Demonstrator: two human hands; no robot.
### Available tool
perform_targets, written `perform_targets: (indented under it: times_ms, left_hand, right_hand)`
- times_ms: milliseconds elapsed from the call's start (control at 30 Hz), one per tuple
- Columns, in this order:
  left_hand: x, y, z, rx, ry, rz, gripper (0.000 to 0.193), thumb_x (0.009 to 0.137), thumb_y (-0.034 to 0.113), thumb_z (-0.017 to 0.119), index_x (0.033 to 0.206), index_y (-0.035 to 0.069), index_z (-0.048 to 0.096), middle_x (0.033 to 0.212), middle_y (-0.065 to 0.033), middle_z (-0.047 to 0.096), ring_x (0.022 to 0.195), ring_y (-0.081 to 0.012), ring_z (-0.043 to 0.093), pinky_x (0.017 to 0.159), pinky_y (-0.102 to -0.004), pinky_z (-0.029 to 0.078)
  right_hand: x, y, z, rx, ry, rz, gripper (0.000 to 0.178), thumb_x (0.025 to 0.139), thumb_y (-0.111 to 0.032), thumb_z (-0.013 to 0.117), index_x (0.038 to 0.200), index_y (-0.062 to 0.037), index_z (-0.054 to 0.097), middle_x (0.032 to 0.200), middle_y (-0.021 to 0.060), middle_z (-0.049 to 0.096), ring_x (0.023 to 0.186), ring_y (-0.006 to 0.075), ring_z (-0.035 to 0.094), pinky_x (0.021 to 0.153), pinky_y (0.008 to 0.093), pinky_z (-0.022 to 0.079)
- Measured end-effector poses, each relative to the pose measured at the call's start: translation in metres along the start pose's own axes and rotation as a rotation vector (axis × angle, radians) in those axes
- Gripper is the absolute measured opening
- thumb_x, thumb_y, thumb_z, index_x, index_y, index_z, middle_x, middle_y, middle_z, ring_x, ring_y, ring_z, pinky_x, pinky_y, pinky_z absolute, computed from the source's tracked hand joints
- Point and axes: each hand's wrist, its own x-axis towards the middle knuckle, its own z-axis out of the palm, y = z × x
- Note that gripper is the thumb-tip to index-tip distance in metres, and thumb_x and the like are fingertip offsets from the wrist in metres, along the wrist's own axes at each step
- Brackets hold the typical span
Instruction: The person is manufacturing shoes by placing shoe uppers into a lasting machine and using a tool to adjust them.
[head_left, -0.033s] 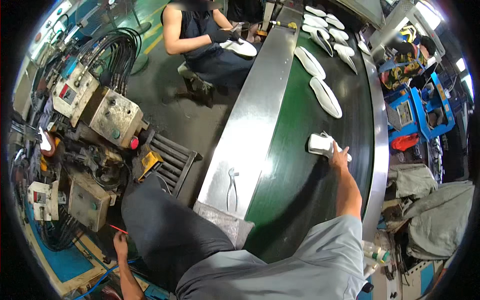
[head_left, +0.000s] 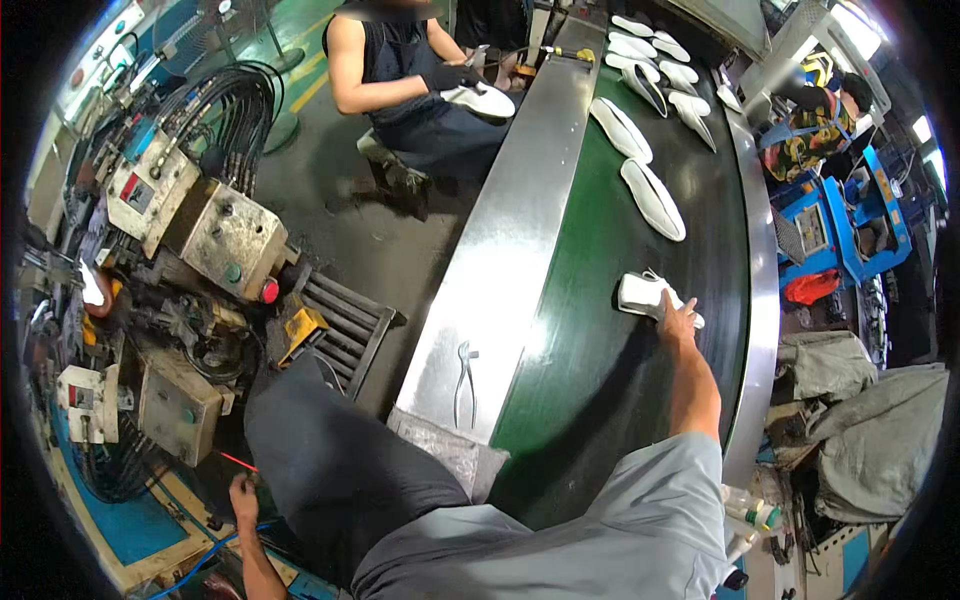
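Evidently the right hand [head_left: 680, 318] is on the white shoe [head_left: 643, 295], which sits on the dark green belt [head_left: 580, 330], nearer its right edge than its left. Thumb and fingers are partly spread over the front part of the shoe and touch it; how firmly they grip, I cannot tell. The heel end points toward the belt's left edge. Down at the lower left, well away from the belt, the left hand [head_left: 243, 500] has its fingers bent beside a thin red rod [head_left: 238, 461]; whether it holds the rod, I cannot tell.

Along the belt's left edge runs a steel ledge [head_left: 475, 300]. Pliers [head_left: 466, 357] lie toward its near end, and a grey pad [head_left: 450, 448] covers its near corner. Farther up the belt, two slim shoes [head_left: 652, 198] lie one beyond the other, the farther one close to the left edge. A cluster of white footwear [head_left: 630, 45] lies at the far end.

Beyond the ledge, a seated co-worker [head_left: 385, 60] in black gloves [head_left: 452, 76] holds another shoe [head_left: 482, 103]. To the left stands a machine [head_left: 230, 235] with black hoses and a red button [head_left: 269, 291]. Past the belt's right edge are a blue frame [head_left: 865, 215], a second person [head_left: 810, 130] in patterned clothing, and grey covers [head_left: 880, 440].
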Motion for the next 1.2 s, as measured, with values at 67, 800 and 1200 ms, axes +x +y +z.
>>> perform_targets:
  times_ms: [67,800,1200]
  left_hand:
    - [-0.027,-0.030,-0.020,0.069,0.049,0.010,0.034,0.102,0.000,0.059,0.134,-0.009,0.066,0.126,-0.0228,0.073,0.119,-0.0330,0.070,0.102,-0.0442,0.054]
    - [0.028,0.288,0.056,-0.633,-0.149,0.590,0.040,0.109,0.004,0.060,0.149,0.001,0.060,0.140,-0.0170,0.068,0.129,-0.0254,0.068,0.108,-0.0366,0.054]
    - [0.014,0.291,-0.027,-0.531,0.208,0.778,0.031,0.103,0.002,0.065,0.133,-0.001,0.070,0.127,-0.0205,0.072,0.116,-0.0338,0.072,0.098,-0.0386,0.057]
  right_hand:
    - [0.000,-0.019,0.009,-0.092,0.046,-0.015,0.090,0.094,-0.017,0.068,0.171,-0.0382,0.029,0.163,0.0398,0.039,0.149,0.0549,0.043,0.120,0.0616,0.041]
    - [-0.290,-0.174,0.037,1.522,-0.473,-0.136,0.070,0.096,-0.013,0.078,0.157,-0.0017,0.047,0.134,0.0133,0.066,0.119,0.0243,0.065,0.102,0.0408,0.055]
    - [-0.488,-0.422,-0.062,1.140,-1.161,-1.007,0.090,0.092,-0.024,0.082,0.167,-0.0012,0.037,0.149,0.0154,0.060,0.136,0.0245,0.058,0.116,0.0382,0.046]
